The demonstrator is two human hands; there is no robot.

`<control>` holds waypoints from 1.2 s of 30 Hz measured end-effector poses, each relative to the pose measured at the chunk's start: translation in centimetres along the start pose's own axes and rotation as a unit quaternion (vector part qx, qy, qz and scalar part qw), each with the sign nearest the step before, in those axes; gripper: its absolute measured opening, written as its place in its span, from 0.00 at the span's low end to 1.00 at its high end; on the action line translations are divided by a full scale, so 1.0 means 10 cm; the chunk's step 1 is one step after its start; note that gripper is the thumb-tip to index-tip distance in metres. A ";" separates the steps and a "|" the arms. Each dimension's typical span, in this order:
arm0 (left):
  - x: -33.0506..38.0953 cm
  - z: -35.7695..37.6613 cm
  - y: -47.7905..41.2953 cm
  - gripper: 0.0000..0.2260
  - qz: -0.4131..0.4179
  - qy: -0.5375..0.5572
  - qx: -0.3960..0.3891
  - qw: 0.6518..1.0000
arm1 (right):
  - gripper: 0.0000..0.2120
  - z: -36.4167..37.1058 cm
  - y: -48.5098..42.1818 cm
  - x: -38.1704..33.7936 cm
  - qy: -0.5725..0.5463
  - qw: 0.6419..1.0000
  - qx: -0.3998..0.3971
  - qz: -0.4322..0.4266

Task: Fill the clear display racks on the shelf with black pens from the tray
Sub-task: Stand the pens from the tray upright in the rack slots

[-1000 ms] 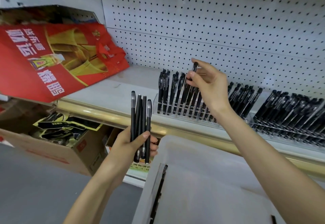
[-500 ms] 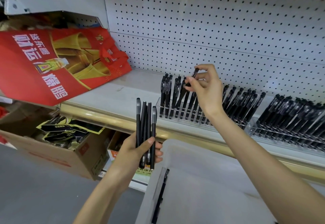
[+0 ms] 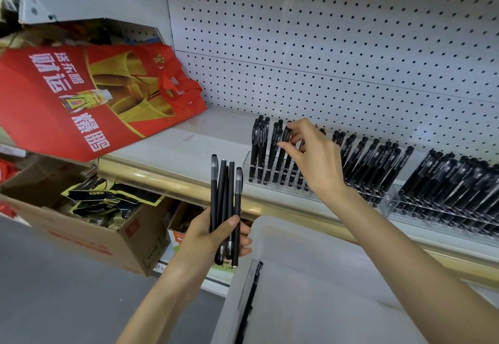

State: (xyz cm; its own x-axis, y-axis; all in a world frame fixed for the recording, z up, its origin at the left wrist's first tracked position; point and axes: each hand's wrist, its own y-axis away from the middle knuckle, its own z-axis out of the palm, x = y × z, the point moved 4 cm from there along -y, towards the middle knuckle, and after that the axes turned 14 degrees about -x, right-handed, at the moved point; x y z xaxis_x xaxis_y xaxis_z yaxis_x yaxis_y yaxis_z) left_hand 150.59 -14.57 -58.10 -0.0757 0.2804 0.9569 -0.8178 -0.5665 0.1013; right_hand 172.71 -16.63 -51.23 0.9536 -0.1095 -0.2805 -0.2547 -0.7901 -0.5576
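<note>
My left hand (image 3: pixel 216 238) grips a bundle of several black pens (image 3: pixel 225 198) upright, in front of the shelf's gold edge. My right hand (image 3: pixel 313 160) reaches over the left clear display rack (image 3: pixel 247 161) and pinches the cap of one black pen (image 3: pixel 283 152) that stands in a slot among other pens. A second clear rack (image 3: pixel 388 203) to the right is packed with black pens. The white tray (image 3: pixel 297 276) lies below my arms, with a black pen (image 3: pixel 249 297) lying along its left wall.
The white shelf (image 3: pixel 167 146) has a perforated back panel (image 3: pixel 324 46). A red gift bag (image 3: pixel 89 98) leans on the shelf's left part. An open cardboard box (image 3: pixel 89 233) with packets stands on the floor at the left.
My right hand has lowered the pinched pen down into a slot of the left rack. My left hand keeps the bundle upright in about the same place.
</note>
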 end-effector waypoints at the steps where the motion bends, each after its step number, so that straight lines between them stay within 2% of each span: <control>1: 0.00 -0.01 0.01 0.07 0.000 0.007 0.005 1.000 | 0.16 0.01 0.00 0.00 0.012 1.000 0.005 -0.010; 5: -0.01 -0.03 0.03 0.06 0.000 0.016 0.007 1.000 | 0.18 0.03 -0.01 0.02 0.045 0.999 -0.002 -0.013; 10: -0.01 -0.02 0.02 0.07 0.003 0.013 0.004 1.000 | 0.18 -0.05 -0.07 0.03 0.004 0.998 -0.057 0.014; 14: -0.03 0.00 0.03 0.07 0.003 0.012 0.002 1.000 | 0.14 -0.11 -0.12 0.02 -0.047 0.994 -0.094 0.025; 21: -0.06 0.05 0.04 0.08 -0.001 0.008 -0.003 1.000 | 0.08 -0.18 -0.27 0.01 -0.032 0.993 -0.100 0.059; 24: -0.05 0.06 0.04 0.08 0.002 0.007 -0.004 1.000 | 0.10 -0.11 -0.25 0.02 -0.012 0.989 -0.125 0.077; 28: -0.03 0.05 0.06 0.08 0.005 0.005 -0.006 1.000 | 0.12 -0.11 -0.18 0.04 -0.020 0.990 -0.117 0.079; 31: -0.04 0.05 0.05 0.08 0.003 0.002 -0.004 1.000 | 0.17 -0.14 -0.16 0.04 -0.030 0.987 -0.136 0.086; 34: -0.03 0.10 0.03 0.08 0.008 0.002 -0.015 1.000 | 0.16 -0.25 -0.03 0.01 -0.147 0.975 -0.117 0.122; 36: -0.03 0.17 0.02 0.07 0.013 0.002 -0.037 0.999 | 0.11 -0.27 0.18 -0.06 -0.277 0.938 -0.142 0.155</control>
State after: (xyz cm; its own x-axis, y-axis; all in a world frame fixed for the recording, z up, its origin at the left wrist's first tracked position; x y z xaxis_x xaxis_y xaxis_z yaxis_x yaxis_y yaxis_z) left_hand 151.41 -16.10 -57.85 -0.0994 0.2693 0.9579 -0.8550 -0.5156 0.0562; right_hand 172.16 -19.58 -49.99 0.5913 -0.0930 -0.8010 -0.3787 -0.9090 -0.1740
